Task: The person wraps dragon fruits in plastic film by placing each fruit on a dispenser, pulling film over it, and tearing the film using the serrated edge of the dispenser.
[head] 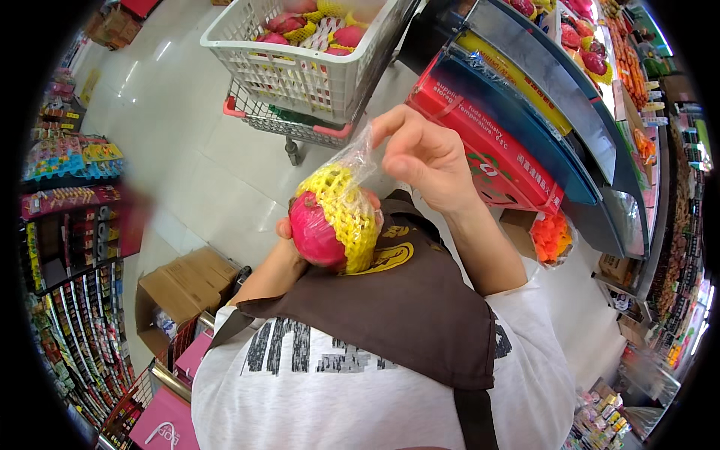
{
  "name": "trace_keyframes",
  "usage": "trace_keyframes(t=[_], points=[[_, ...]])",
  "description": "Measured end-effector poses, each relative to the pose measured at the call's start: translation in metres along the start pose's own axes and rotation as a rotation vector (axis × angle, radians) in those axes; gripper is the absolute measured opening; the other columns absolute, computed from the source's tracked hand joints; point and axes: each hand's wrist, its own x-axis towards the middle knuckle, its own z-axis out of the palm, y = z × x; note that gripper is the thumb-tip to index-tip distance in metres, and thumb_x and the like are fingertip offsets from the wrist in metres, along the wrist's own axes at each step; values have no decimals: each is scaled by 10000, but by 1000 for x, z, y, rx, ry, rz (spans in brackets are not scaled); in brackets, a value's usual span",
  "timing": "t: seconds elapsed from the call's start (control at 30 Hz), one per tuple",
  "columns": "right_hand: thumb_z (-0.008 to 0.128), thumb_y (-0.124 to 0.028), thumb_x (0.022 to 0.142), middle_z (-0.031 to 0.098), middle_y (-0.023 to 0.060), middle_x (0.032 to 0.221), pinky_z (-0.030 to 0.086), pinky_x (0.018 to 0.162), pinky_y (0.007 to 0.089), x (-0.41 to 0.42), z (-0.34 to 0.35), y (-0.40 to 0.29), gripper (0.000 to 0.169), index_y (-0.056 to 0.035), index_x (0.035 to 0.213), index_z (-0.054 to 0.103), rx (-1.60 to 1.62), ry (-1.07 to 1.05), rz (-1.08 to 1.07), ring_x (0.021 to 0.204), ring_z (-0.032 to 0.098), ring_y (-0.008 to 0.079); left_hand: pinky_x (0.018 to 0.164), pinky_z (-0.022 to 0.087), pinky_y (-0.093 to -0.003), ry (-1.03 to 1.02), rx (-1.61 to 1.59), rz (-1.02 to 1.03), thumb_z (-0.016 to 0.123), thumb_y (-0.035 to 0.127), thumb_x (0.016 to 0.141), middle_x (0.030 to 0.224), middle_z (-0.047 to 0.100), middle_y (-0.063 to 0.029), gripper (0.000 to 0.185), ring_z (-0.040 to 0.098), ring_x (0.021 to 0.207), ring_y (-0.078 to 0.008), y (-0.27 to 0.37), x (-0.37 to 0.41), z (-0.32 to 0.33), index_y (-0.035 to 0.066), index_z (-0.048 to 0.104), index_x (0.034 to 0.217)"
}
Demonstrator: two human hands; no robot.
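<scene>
My left hand [289,251] cradles a pink dragon fruit [315,232] from below, in front of my brown apron [388,315]. A yellow foam net sleeve [343,202] covers one side of the fruit. Clear plastic film [360,154] wraps both fruit and sleeve. My right hand [430,163] is raised beyond the fruit and pinches the film's drawn-up end between its fingers. Most of my left palm is hidden behind the fruit.
Ahead, a white plastic crate [281,73] of netted dragon fruit sits on a shopping cart [270,112]. A red carton [484,135] leans against the display counter [562,84] at right. Cardboard boxes [188,281] stand on the floor at left, near stocked shelves [73,225].
</scene>
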Motion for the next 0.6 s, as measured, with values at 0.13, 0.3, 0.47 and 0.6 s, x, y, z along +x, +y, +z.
trace_keyframes(t=[0.13, 0.3, 0.47, 0.6], points=[[614, -244, 851, 537, 71, 990, 379, 886, 339, 3, 2, 0, 248, -43, 949, 506, 251, 212, 24, 993, 488, 157, 780, 432, -377, 85, 57, 57, 738, 722, 387, 1065, 547, -163, 1135, 542, 904, -285, -5, 4, 14, 43, 430, 1243], [610, -158, 855, 533, 25, 953, 391, 825, 254, 2, 3, 6, 130, -58, 846, 526, -47, 52, 79, 902, 503, 99, 879, 451, -442, 10, -46, -2, 803, 618, 398, 1152, 482, -207, 1142, 512, 1044, -358, -7, -1, -3, 55, 362, 1288], [597, -161, 854, 535, 20, 855, 376, 807, 255, -4, 7, 16, 131, -66, 822, 512, 434, 154, 159, 854, 504, 113, 893, 447, -432, 10, -25, -59, 804, 575, 420, 1165, 492, -187, 1105, 512, 1064, -341, -7, 2, -2, 27, 373, 1276], [549, -157, 889, 530, 24, 823, 379, 774, 256, -4, 3, 15, 136, -74, 797, 494, 477, 371, 112, 815, 493, 114, 925, 432, -431, 59, 27, -80, 800, 529, 468, 1186, 484, -183, 1084, 499, 1105, -333, -3, 4, -9, 30, 337, 1312]])
